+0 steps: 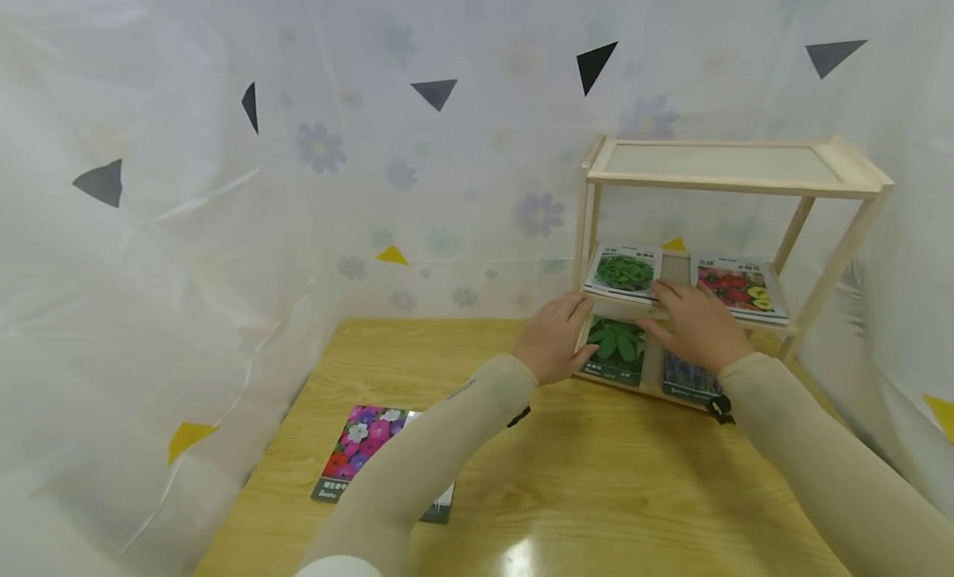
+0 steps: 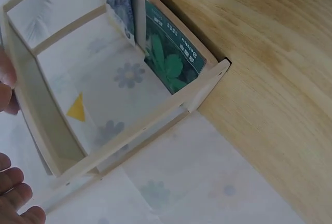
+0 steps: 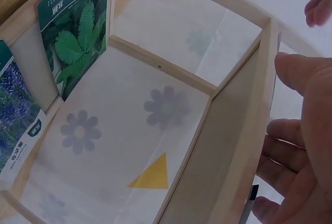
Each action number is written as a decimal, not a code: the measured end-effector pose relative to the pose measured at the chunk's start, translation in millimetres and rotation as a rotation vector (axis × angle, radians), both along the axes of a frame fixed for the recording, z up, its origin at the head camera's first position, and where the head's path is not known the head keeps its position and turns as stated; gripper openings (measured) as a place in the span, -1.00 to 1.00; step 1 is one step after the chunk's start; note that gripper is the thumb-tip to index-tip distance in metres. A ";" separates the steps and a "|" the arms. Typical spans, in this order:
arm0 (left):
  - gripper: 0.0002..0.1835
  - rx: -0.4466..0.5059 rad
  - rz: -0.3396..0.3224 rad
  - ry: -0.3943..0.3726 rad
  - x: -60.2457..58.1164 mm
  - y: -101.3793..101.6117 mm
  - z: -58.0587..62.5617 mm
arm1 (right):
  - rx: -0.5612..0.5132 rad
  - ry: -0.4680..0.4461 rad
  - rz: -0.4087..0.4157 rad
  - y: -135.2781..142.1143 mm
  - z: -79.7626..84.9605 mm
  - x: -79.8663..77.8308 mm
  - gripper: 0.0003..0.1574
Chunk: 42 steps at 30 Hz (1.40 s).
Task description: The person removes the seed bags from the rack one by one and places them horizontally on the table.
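A small wooden rack (image 1: 734,186) holds printed seed packets on its two lower shelves. On the middle shelf lie a packet with small green leaves (image 1: 623,272) and one with red and yellow pictures (image 1: 738,289). Below them, a large-leaf packet (image 1: 614,349) stands left of a purple-flower packet (image 1: 689,380). My right hand (image 1: 696,322) is at the middle shelf's front edge, fingertips by the green packet's right corner, thumb lower down. Beside the rack's left end, my left hand (image 1: 553,338) has its fingers extended near that shelf's corner, holding nothing.
On the wooden table (image 1: 581,494) at left lies a packet with pink and purple flowers (image 1: 365,444), partly covered by my left forearm. White flower-print sheeting (image 1: 477,171) with dark and yellow triangles hangs behind and at both sides.
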State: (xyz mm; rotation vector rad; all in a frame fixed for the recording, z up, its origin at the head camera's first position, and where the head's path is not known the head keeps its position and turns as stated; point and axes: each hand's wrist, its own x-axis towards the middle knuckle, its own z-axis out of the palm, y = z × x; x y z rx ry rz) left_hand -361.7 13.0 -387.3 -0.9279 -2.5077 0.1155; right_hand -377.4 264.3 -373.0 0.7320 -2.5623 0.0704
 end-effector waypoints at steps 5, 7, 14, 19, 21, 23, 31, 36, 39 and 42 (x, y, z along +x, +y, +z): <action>-0.16 -0.107 0.030 0.014 -7.6 20.3 6.5 | 0.038 -0.038 -0.024 -1.6 3.6 -6.7 -0.13; -0.14 -0.140 0.054 0.019 -11.0 27.2 8.6 | 0.053 -0.062 -0.045 -2.7 5.7 -8.6 -0.12; -0.12 -0.232 0.135 0.028 -21.5 46.1 11.1 | 0.064 -0.124 -0.083 -6.7 8.8 -11.7 -0.07; -0.14 -0.246 0.195 -0.008 -23.2 53.0 11.0 | 0.084 -0.168 -0.076 -7.1 6.8 -12.3 -0.12; -0.14 -0.258 0.211 -0.022 -24.0 55.3 10.6 | 0.075 -0.177 -0.070 -6.8 6.7 -12.4 -0.16; -0.15 -0.265 0.221 -0.037 -24.9 57.4 10.4 | 0.068 -0.177 -0.064 -6.7 7.6 -12.6 -0.19; -0.21 -0.318 0.247 -0.044 -25.3 64.6 11.8 | 0.077 -0.155 -0.051 -6.2 12.4 -13.1 -0.23; -0.20 -0.376 0.264 -0.043 -24.9 68.1 13.9 | 0.097 -0.128 -0.048 -6.4 14.2 -14.2 -0.26; -0.19 -0.387 0.270 -0.045 -25.4 69.2 14.6 | 0.117 -0.124 -0.053 -6.8 15.6 -15.4 -0.25; -0.18 -0.388 0.271 -0.046 -26.2 69.7 13.8 | 0.128 -0.133 -0.066 -8.0 16.9 -15.4 -0.24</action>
